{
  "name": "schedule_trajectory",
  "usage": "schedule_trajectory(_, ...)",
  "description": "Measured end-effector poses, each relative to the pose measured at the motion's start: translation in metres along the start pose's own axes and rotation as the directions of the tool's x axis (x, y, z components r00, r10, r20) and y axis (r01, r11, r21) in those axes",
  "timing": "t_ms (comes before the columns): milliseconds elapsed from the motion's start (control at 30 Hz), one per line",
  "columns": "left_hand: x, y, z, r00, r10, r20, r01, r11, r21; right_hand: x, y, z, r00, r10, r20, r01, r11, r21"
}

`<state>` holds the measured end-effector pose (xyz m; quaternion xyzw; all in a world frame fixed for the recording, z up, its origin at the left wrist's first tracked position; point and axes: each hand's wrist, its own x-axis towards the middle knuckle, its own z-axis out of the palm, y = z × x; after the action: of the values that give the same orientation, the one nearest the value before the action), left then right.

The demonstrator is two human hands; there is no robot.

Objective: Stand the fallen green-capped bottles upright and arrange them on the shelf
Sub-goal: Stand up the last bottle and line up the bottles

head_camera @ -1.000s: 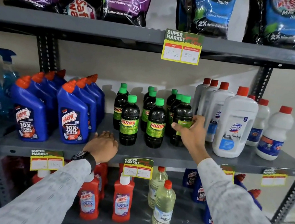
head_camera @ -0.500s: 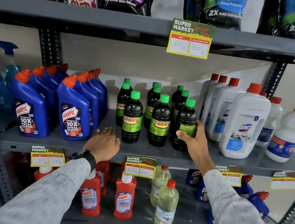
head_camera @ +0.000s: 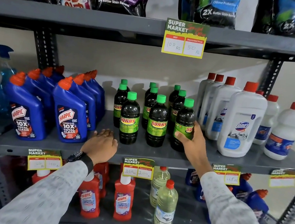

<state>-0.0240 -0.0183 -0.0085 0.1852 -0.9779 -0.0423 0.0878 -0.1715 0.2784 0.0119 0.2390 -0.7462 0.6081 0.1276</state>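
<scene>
Several dark green-capped Sunny bottles stand upright in three rows on the grey middle shelf (head_camera: 156, 154). In the front row are a left bottle (head_camera: 130, 118), a middle bottle (head_camera: 157, 121) and a right bottle (head_camera: 184, 121). My right hand (head_camera: 191, 139) wraps the lower part of the front right bottle, thumb across its label. The label on that bottle faces partly to the right. My left hand (head_camera: 101, 144) rests palm down on the shelf edge, just left of the front left bottle, holding nothing.
Blue Harpic bottles (head_camera: 70, 112) stand close on the left, white Domex bottles (head_camera: 241, 123) close on the right. Pouches fill the shelf above. Red bottles (head_camera: 124, 197) and pale liquid bottles (head_camera: 165, 205) are below. Price tags (head_camera: 138, 167) hang on the shelf edges.
My right hand has slid lower on the front right bottle and the bottle's label has turned. The camera has moved closer. My left hand stays on the shelf edge.
</scene>
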Motion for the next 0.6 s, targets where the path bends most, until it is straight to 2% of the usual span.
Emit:
schedule_trajectory(100,0.0006,0.0000,0.0002,1.000,0.000,0.001,0.000,1.000,0.003,0.0028,0.0030,-0.0031,0.997,0.066,0.046,-0.068,0.997,0.038)
schedule_trajectory(267,0.0017,-0.0006,0.0006,1.000,-0.001,0.012,0.001,1.000,0.011,-0.0006,-0.0024,0.0013,0.997,0.027,-0.074,-0.030,0.999,-0.042)
schedule_trajectory(400,0.0022,-0.0008,0.0009,1.000,0.002,0.010,-0.002,1.000,0.010,-0.0021,-0.0046,0.0008,0.997,0.014,-0.078,-0.016,0.999,-0.030)
schedule_trajectory(600,0.0023,-0.0021,0.0022,1.000,0.009,0.004,-0.009,1.000,-0.002,-0.0057,-0.0027,0.0042,0.993,0.002,-0.118,-0.019,0.990,-0.140)
